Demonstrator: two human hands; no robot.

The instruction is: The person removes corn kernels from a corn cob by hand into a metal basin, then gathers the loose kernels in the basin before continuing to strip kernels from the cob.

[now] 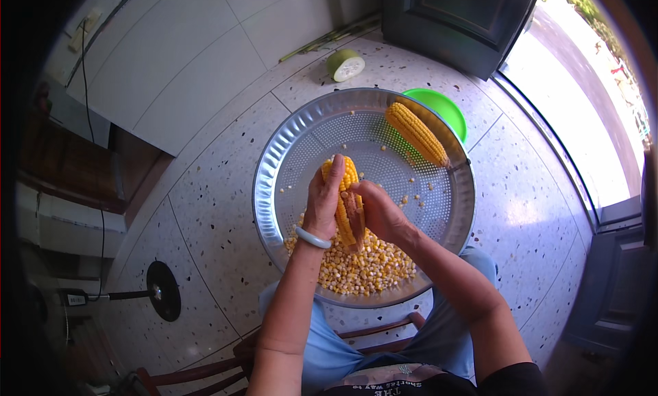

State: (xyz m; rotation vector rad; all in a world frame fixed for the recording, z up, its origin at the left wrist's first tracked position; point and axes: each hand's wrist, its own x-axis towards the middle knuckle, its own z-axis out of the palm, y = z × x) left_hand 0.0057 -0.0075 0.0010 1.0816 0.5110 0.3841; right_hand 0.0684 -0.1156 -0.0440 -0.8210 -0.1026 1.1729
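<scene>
My left hand (324,200) is wrapped around a partly shelled corn cob (350,177), its thumb lying along the yellow kernels. A strip of bare brown cob shows down the cob's near side. With thumb and fingers, my right hand (380,211) presses on the cob's right side, beside that strip; its fingertips are partly hidden. Below both hands, a heap of loose corn kernels (365,270) covers the near part of a round perforated metal pan (324,139). A whole corn cob (417,135) leans against the pan's far right wall, and a few kernels lie scattered over the holes.
Behind the pan's far right rim sits a bright green plastic dish (442,110). A cut green gourd (345,65) lies on the speckled floor near thin stalks (329,38). At right is an open dark door (452,25); a stand's round black base (163,291) is at left.
</scene>
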